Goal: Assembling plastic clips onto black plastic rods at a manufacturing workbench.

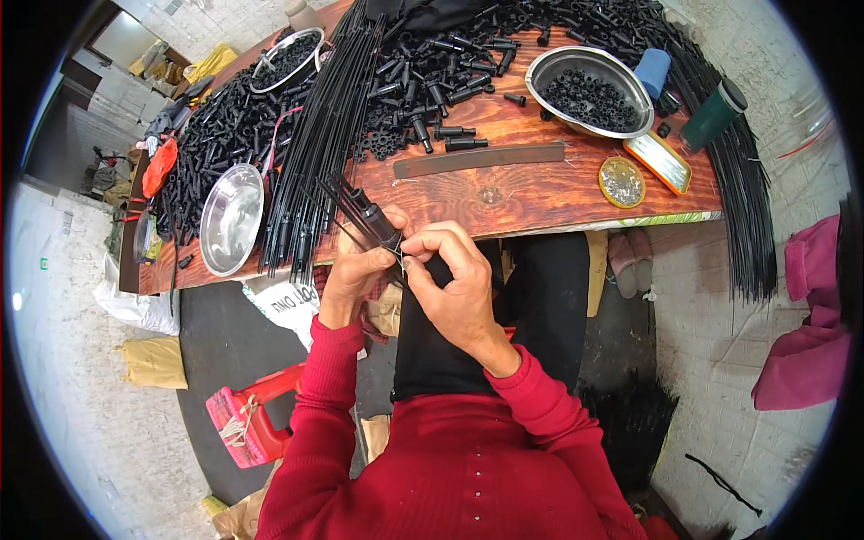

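left hand (355,270) clamps one black plastic tube (371,216); right hand (450,270) pinches its thin rods (337,193); three steel bowls (231,219) on the table.

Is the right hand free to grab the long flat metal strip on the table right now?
Probably not at once: the right hand pinches at the black tube the left hand holds. The metal strip lies uncovered beyond.

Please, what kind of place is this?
Probably a small assembly workshop: a wooden table holds heaps of black plastic parts, bundled thin black rods and metal bowls.
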